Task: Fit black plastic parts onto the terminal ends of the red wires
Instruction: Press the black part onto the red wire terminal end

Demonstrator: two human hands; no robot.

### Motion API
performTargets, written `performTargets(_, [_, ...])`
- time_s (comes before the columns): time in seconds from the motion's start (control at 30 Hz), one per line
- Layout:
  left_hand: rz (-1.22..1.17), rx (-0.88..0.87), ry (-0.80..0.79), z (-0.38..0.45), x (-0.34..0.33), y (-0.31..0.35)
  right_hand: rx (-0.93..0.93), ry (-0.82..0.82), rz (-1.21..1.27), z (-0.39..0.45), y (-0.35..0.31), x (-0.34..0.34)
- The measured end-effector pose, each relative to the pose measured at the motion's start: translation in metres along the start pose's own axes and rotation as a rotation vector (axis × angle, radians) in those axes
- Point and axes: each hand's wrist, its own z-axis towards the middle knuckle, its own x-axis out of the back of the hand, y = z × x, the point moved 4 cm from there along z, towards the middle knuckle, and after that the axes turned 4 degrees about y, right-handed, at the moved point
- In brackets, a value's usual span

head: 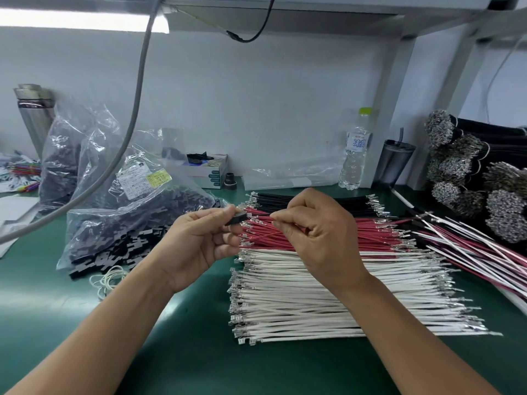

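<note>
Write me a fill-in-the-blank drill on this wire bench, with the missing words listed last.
1. The left hand pinches a ____ plastic part.
2. The right hand holds a ____ wire.
3. On the mat, the white wires lie nearer the person than the ____ wires.
4. The water bottle has a ____ cap.

Missing words: black; red; red; green

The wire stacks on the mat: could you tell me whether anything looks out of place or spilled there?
Mostly tidy: the black wires, red wires and white wires lie in neat rows. To their right, a mixed wire pile fans out askew, and black plastic parts spill from the torn bag onto the mat.
</note>
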Motion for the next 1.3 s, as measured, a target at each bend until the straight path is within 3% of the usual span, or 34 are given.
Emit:
performTargets(0.5, [0.042,0.079,0.032,0.0,-0.004,-0.007,0.084,-0.152,-0.127,-0.001,-0.011,-0.006])
performTargets(0.73, [0.501,-0.254,0.138,-0.004,-0.01,0.001,-0.094,-0.197,-0.099,-0.003,0.005,-0.006])
performTargets(1.0, [0.455,-0.278,0.134,-0.007,-0.012,0.0,-0.102,-0.264,0.004,0.0,-0.003,-0.01])
performTargets(1.17, [0.481,-0.285,0.172,-0.004,-0.014,-0.003,0.01,-0.231,-0.25,0.003,-0.007,0.011])
performTargets(1.23, [0.481,-0.291,0.215,-0.003,-0.009,-0.003,0.01,-0.324,-0.21,-0.005,-0.015,0.009])
performTargets(1.3, [0.476,-0.303,0.247,-0.002,-0.004,-0.003,-0.073,-0.556,-0.154,-0.022,-0.02,-0.003])
